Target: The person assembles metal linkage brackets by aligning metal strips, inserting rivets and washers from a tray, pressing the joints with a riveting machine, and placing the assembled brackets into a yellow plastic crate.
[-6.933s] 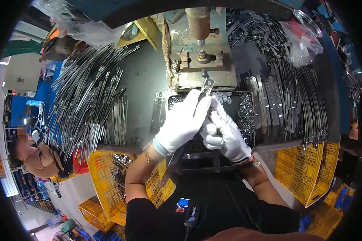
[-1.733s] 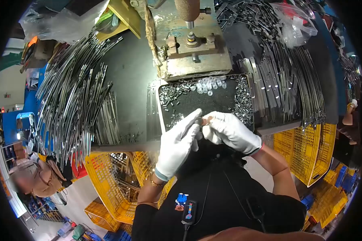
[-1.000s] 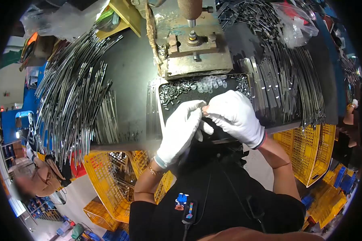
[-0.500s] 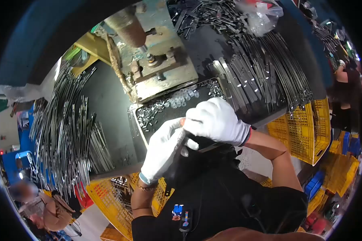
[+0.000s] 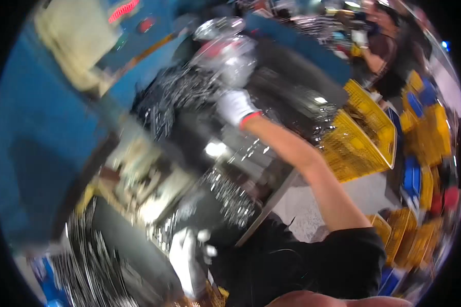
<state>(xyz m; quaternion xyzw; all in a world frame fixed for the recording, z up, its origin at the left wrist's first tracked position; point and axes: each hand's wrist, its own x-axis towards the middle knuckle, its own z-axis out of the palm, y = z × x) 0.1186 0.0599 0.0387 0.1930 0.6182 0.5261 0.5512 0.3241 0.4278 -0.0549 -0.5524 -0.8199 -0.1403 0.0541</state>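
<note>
My right hand (image 5: 236, 107), in a white glove with a red cuff edge, reaches out over the bench beside a clear plastic bag (image 5: 236, 64) and a heap of dark metal pieces (image 5: 174, 94). Motion smears its fingers. My left hand (image 5: 188, 260), gloved in white, is low in the view, by the near edge of the tray (image 5: 205, 207) of small metal parts. Its fingers are partly bent and blurred; whether something is between them cannot be made out.
The press (image 5: 138, 179) stands left of the tray. Long metal strips (image 5: 89, 256) lie at the lower left. Yellow crates (image 5: 351, 148) stand beyond the bench's right edge. Another person (image 5: 386, 46) is at the upper right, and a blue machine panel (image 5: 41, 138) fills the left.
The view has swung and tilted towards the right of the bench. My right hand has left my left hand and stretched out to the bag and metal heap. My left hand stays near the tray.
</note>
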